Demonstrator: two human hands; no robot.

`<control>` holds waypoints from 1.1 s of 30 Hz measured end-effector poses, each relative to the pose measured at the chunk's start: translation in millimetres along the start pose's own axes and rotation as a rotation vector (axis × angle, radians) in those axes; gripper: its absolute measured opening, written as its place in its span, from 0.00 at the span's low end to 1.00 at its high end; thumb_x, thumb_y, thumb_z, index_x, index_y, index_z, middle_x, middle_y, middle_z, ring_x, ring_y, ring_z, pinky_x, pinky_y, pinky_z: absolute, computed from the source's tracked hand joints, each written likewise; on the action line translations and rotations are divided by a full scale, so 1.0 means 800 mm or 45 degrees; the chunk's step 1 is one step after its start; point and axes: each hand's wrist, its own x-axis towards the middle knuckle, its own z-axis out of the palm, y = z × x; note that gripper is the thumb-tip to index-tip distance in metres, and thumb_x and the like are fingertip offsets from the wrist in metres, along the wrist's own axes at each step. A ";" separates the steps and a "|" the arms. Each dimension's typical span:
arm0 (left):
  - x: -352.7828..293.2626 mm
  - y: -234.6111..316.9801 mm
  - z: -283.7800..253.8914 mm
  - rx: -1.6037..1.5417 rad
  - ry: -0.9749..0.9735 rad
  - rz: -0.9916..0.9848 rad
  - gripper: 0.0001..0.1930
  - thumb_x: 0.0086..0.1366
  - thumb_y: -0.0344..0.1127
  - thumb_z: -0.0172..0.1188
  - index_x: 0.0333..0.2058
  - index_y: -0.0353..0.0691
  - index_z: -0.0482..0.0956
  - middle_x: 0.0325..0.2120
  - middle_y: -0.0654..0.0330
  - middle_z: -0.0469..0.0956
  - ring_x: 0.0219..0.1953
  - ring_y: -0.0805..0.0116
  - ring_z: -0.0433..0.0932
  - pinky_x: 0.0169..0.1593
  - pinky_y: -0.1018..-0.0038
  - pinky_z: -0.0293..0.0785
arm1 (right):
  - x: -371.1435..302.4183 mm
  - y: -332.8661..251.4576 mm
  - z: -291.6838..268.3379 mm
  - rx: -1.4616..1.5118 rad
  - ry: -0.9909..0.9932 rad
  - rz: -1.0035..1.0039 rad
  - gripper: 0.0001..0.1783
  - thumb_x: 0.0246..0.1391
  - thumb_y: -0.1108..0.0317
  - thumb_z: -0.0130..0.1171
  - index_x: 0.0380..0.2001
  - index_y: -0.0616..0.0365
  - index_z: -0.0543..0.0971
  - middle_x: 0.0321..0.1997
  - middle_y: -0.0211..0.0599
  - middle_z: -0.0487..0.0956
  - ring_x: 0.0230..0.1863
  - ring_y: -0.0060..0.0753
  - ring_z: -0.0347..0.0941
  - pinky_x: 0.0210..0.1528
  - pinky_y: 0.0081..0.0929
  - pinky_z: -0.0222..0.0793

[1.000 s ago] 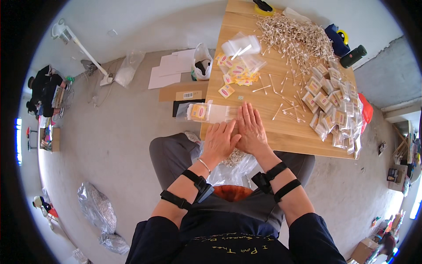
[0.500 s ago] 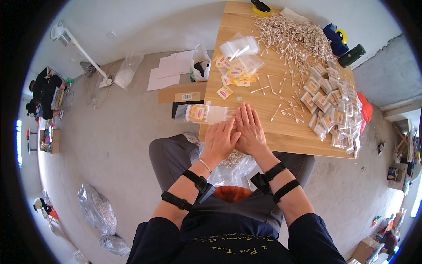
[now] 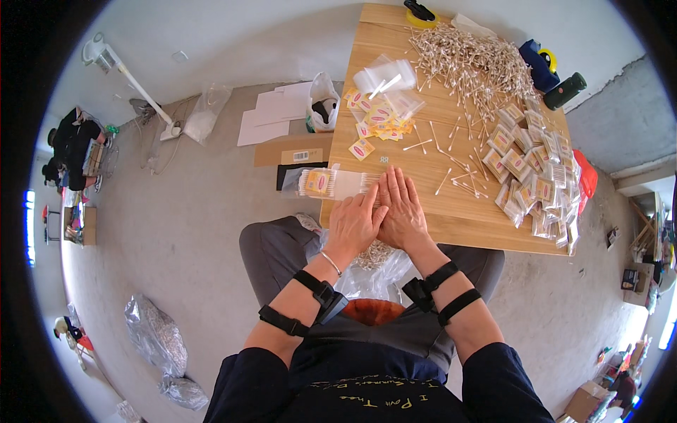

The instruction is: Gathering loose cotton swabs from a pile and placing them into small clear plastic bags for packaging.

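Note:
Side by side at the table's front edge, my left hand (image 3: 356,224) and my right hand (image 3: 402,213) lie palm down, thumbs close together. The right fingers are stretched flat; the left ones are spread and slightly bent. Under their fingertips shows a row of cotton swabs (image 3: 368,181), mostly hidden by the hands. Left of it lies a white strip (image 3: 346,184), then a clear bag of cotton swabs with a yellow-and-white card (image 3: 317,182) reaching over the table's left edge. More loose cotton swabs (image 3: 371,255) sit in a clear plastic bag below my hands.
Across the wooden table (image 3: 465,229) are a large heap of cotton swabs (image 3: 472,60), packed swab bags (image 3: 525,166), yellow cards (image 3: 381,120) and clear empty bags (image 3: 386,74). A dark green bottle (image 3: 564,92) stands far right. Cardboard (image 3: 289,150) lies on the floor left.

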 end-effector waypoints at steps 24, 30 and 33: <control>0.019 0.000 -0.010 -0.071 -0.118 -0.115 0.21 0.69 0.41 0.49 0.58 0.41 0.68 0.28 0.48 0.82 0.31 0.48 0.81 0.38 0.56 0.75 | 0.000 0.002 -0.002 0.044 0.105 -0.046 0.56 0.47 0.35 0.56 0.68 0.67 0.55 0.75 0.57 0.49 0.77 0.51 0.39 0.76 0.44 0.30; 0.019 -0.003 -0.008 -0.044 -0.146 -0.083 0.22 0.69 0.40 0.49 0.59 0.43 0.67 0.27 0.48 0.82 0.30 0.48 0.81 0.36 0.55 0.75 | -0.001 0.002 -0.002 0.037 0.106 -0.053 0.58 0.46 0.33 0.57 0.68 0.68 0.55 0.74 0.57 0.50 0.77 0.52 0.39 0.76 0.45 0.32; 0.019 -0.003 -0.009 -0.083 -0.179 -0.117 0.21 0.70 0.42 0.47 0.59 0.44 0.66 0.29 0.45 0.81 0.32 0.46 0.81 0.36 0.52 0.75 | -0.002 0.002 -0.003 0.053 0.108 -0.054 0.58 0.46 0.33 0.56 0.67 0.69 0.56 0.74 0.58 0.50 0.77 0.52 0.40 0.76 0.45 0.33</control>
